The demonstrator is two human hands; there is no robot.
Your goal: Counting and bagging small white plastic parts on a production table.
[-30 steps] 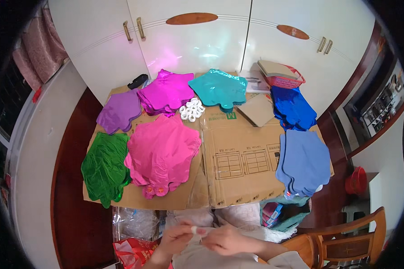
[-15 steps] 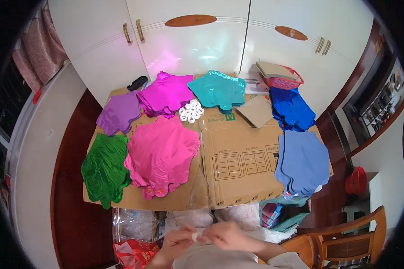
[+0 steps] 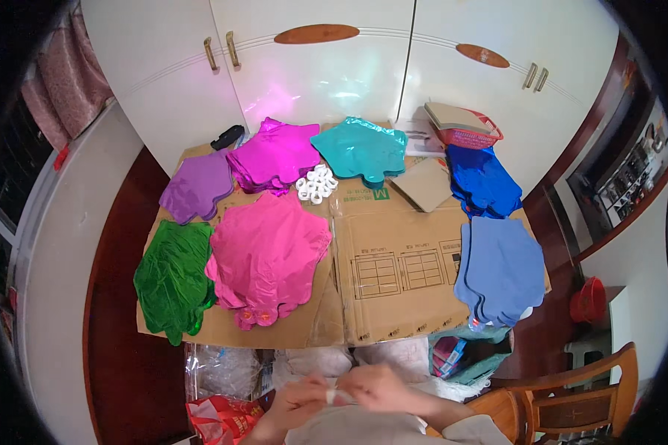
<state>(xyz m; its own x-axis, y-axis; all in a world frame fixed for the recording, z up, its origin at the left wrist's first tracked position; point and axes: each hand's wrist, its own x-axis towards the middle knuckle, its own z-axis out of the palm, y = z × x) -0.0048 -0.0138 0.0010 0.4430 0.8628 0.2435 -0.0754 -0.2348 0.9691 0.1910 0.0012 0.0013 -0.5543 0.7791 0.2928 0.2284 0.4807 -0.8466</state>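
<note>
The left hand (image 3: 297,404), fingers curled, holds a small white band (image 3: 331,397) before the cardboard (image 3: 397,311); the right hand (image 3: 377,387) bends over it, its grip too blurred to tell. Beyond lie scalloped, glossy pink foils (image 3: 271,248), crinkled green foils (image 3: 174,274) and matte blue sheets (image 3: 506,267).

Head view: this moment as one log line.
left hand: at small white item | right hand: at same item, blurred | cardboard: white rings beside shiny pink stack

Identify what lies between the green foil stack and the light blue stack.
The head view shows the pink stack, beside the green stack, then printed cardboard up to the light blue stack.
</note>
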